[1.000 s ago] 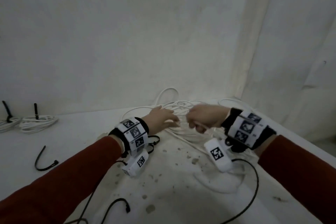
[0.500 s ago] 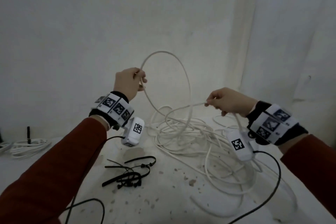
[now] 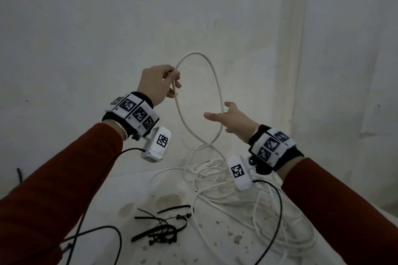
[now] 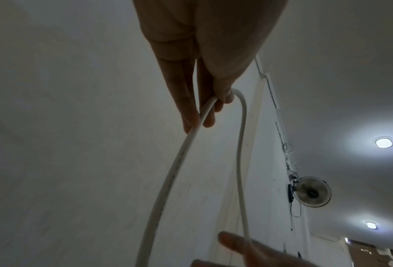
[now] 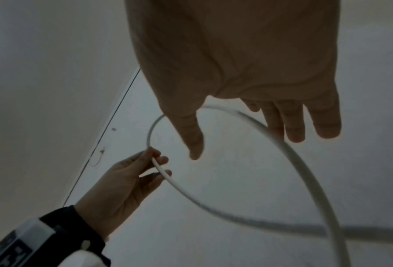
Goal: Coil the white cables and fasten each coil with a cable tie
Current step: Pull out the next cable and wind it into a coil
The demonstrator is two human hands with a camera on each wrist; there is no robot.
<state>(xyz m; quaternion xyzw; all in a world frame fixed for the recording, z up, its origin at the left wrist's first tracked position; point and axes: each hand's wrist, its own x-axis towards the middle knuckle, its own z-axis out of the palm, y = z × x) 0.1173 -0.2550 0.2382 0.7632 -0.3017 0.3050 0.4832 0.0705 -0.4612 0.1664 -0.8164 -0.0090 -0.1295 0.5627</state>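
A long white cable (image 3: 216, 84) rises from a tangled heap (image 3: 224, 187) on the white table (image 3: 237, 249) into one loop in the air. My left hand (image 3: 173, 84) is raised and pinches the loop's near end between thumb and fingers; the left wrist view shows this cable (image 4: 167, 180) in the fingers (image 4: 190, 115). My right hand (image 3: 217, 111) is lower and to the right, with fingers straight. The loop's far side runs between its thumb and fingers (image 5: 291, 126). Black cable ties (image 3: 163, 228) lie in a bunch on the table below my left wrist.
A pale wall (image 3: 107, 28) stands close behind the table, with a corner at the right. Black leads (image 3: 276, 211) hang from both wrist cameras over the table. The tabletop is stained. A black tie end (image 3: 19, 175) pokes up at the far left.
Both hands rose from the heap, lifting the cable into a loop. Since half a second ago the right hand has let go of the strand and opened; the left hand has lifted a little.
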